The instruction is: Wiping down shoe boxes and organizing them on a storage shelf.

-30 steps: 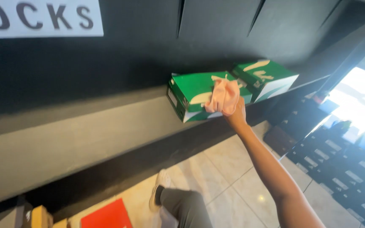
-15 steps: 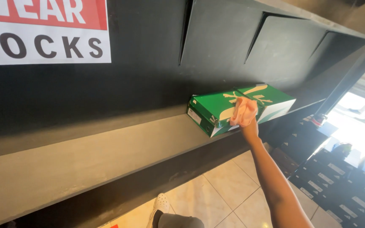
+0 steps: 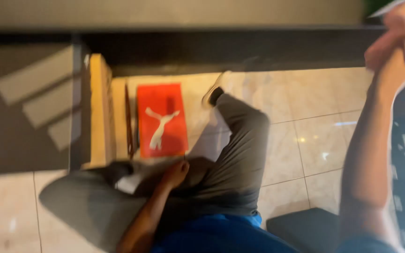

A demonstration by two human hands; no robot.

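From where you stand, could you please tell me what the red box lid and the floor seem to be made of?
The red box lid looks like matte printed cardboard: flat, thin-edged, with no glare, though blur leaves this open. The floor looks like glossy beige ceramic or stone tile: straight grout lines and bright reflected light spots.
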